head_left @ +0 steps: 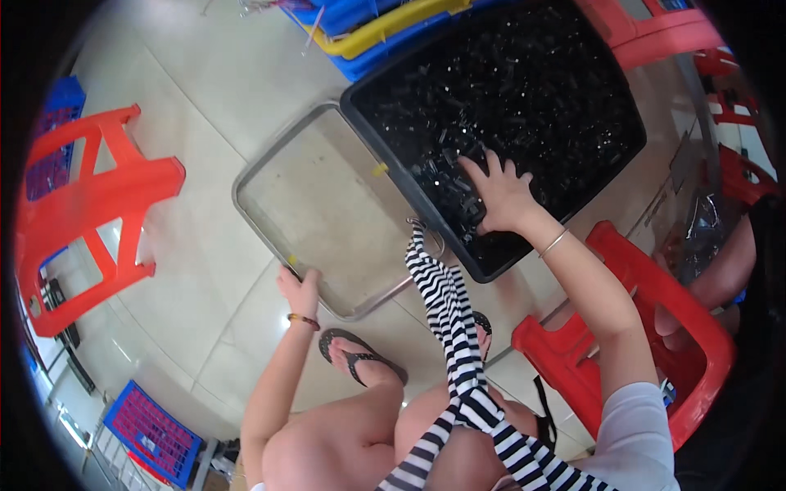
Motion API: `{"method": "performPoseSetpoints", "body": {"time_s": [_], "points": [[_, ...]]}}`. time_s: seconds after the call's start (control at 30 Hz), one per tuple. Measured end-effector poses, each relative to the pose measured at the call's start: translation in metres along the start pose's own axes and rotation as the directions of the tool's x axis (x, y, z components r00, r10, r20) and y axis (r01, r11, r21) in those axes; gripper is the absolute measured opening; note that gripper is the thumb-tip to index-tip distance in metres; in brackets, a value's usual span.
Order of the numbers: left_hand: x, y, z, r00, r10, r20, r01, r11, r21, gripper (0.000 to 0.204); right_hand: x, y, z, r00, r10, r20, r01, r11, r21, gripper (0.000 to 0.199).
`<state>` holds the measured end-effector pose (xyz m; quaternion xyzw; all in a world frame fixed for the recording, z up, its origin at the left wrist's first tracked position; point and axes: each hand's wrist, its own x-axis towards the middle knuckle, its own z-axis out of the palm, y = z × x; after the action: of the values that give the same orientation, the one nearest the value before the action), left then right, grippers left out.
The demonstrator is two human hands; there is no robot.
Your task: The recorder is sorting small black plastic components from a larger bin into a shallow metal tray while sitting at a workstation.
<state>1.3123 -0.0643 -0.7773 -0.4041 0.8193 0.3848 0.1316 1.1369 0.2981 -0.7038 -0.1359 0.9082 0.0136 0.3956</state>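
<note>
My left hand (pixel 300 288) grips the near left rim of a shallow metal tray (pixel 315 184) with rounded corners, its thumb over the edge. The tray's bottom is bare apart from small specks and yellow bits. My right hand (pixel 506 195) reaches into a large black tub (pixel 494 268), fingers spread over small, shiny black pieces (pixel 524 90). The pieces are too small and dark to name. No piece shows clearly in that hand. The tub's left side overlaps the tray's far right edge.
Blue and yellow crates (pixel 368 37) stand beyond the tub. Red plastic stools (pixel 106 196) are at the left and right. A striped cloth strap (pixel 442 303) hangs between my knees toward the tray. Another person's bare limb (pixel 725 266) shows at the right edge.
</note>
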Motion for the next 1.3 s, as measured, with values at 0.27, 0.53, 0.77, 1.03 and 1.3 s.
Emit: {"method": "performPoseSetpoints", "body": {"time_s": [0.27, 0.53, 0.77, 1.03, 1.3], "points": [[-0.023, 0.017, 0.020, 0.989, 0.088, -0.120, -0.084, 0.996, 0.044, 0.077, -0.003, 0.012, 0.001, 0.994, -0.106, -0.012, 0.107, 0.993, 0.048, 0.101], [-0.070, 0.116, 0.055, 0.778, 0.628, -0.021, -0.625, 0.769, -0.136, 0.067, -0.005, 0.035, 0.001, 0.950, -0.287, -0.122, 0.310, 0.906, 0.289, 0.091], [-0.069, 0.196, 0.071, 0.183, 0.902, 0.390, -0.962, 0.246, -0.118, 0.058, -0.037, 0.047, -0.011, 0.998, 0.010, 0.063, -0.008, 1.000, -0.029, 0.111], [-0.078, 0.263, 0.146, 0.527, 0.369, 0.766, -0.816, -0.034, 0.577, 0.093, -0.029, 0.022, 0.050, 0.955, -0.043, -0.292, 0.113, 0.967, 0.226, 0.115], [-0.058, 0.252, 0.156, 0.414, 0.547, 0.728, -0.906, 0.167, 0.389, 0.077, -0.012, 0.056, 0.050, 0.959, -0.116, -0.258, 0.279, 0.545, 0.791, 0.098]]}}
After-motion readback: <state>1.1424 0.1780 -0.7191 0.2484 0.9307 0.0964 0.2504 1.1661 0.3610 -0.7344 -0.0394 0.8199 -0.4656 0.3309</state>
